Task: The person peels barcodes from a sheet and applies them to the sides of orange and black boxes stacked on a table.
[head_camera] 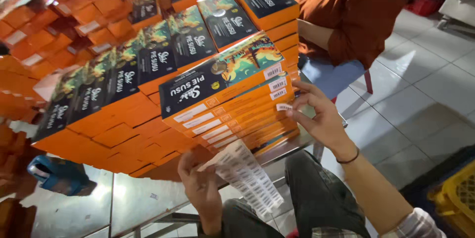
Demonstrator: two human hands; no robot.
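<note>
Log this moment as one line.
left hand: holds label sheet | right hand: presses small label on box stack | table

Count, head view — two hands: left hand [200, 183], right hand [316, 114]. One label sheet [247, 173]. Orange boxes [225, 82] in the near stack — about seven. One blue tape dispenser [54, 173]. One yellow crate [457, 201].

White label sheet [247, 176], orange boxes [232, 112] stacked

The left hand [200, 181] sits at six o'clock, fingers pinched together. The right hand [316, 114] reaches toward ten o'clock, fingertips pressed forward, wrist bent.
</note>
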